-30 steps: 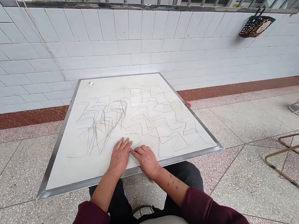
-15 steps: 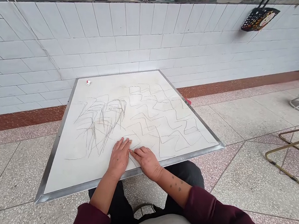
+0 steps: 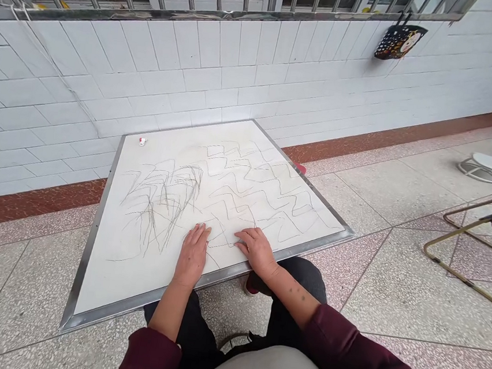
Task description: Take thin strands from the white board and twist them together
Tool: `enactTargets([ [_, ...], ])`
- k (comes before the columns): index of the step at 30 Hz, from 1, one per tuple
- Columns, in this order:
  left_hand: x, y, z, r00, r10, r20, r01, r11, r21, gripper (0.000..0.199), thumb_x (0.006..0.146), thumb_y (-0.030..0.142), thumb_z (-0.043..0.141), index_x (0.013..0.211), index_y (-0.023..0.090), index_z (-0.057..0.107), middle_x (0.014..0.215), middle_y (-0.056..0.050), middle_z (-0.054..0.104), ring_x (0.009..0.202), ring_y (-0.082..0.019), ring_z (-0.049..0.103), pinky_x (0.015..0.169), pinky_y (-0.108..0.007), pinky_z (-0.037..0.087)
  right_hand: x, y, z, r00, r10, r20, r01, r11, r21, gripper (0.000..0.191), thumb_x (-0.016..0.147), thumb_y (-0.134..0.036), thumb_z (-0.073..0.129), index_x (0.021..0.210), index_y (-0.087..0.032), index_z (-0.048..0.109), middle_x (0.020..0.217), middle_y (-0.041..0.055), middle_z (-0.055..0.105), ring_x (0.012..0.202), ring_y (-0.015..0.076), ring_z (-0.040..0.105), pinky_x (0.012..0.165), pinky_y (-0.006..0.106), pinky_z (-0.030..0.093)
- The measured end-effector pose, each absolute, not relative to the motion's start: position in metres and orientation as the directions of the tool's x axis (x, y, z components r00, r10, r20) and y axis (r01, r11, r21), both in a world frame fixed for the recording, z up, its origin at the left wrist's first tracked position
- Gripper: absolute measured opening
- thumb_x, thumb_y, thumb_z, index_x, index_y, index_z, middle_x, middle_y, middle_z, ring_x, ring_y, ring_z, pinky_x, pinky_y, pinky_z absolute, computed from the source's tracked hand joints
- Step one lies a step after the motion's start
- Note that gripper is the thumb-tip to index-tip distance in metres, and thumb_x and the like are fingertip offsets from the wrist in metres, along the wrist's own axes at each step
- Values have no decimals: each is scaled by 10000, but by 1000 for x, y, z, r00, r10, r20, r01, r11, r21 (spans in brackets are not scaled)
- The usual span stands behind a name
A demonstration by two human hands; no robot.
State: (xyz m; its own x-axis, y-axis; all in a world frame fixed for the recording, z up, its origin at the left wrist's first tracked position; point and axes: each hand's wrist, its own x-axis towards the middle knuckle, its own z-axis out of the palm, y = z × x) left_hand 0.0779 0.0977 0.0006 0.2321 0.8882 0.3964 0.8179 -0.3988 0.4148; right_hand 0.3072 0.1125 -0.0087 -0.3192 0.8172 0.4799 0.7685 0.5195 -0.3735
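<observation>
Palm down, my left hand (image 3: 193, 255) lies flat near the front edge of a white board with a metal rim (image 3: 100, 292). Its fingers are stretched out and close together. To the right, my right hand (image 3: 257, 250) rests on the board with bent fingers, thumb and forefinger pinched. A thin dark strand (image 3: 221, 245) runs between the two hands and appears to end in the right pinch. Many similar strands lie on the board: a tangled bunch (image 3: 164, 194) at left, and spread-out zigzag ones (image 3: 266, 192) at right. Whether they are wire or thread, I cannot tell.
A small white and red item (image 3: 143, 141) sits at the board's far left corner. Behind stands a tiled wall (image 3: 159, 89) with a barred window; a dark patterned bag (image 3: 399, 41) hangs there. At right are a white stool (image 3: 485, 167) and a metal-framed chair (image 3: 461, 251).
My right hand has moved right, away from my left hand, and a strand now shows across the gap. My left hand stays nearly in place. The view has shifted slightly.
</observation>
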Motion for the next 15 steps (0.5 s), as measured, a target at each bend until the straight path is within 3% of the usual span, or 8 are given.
enactTargets([
  [9,78,94,7,239,880,412,768,-430,475,391,961,162,374,1278,199,599,1398,-111,566,1367,-245,439,1131,-508,369,308,126,-4,-288,848,445,825,455,-334,146,938,-195,586,920,-212,730,881,81,687,873,255,532,769,386,430],
  [15,77,92,9,154,884,442,727,-404,556,510,904,72,352,1352,216,548,1400,-74,569,1344,-203,465,1150,-452,362,308,118,6,-296,839,457,805,477,-354,199,966,-175,526,1043,-201,708,969,93,687,919,251,532,807,394,439],
])
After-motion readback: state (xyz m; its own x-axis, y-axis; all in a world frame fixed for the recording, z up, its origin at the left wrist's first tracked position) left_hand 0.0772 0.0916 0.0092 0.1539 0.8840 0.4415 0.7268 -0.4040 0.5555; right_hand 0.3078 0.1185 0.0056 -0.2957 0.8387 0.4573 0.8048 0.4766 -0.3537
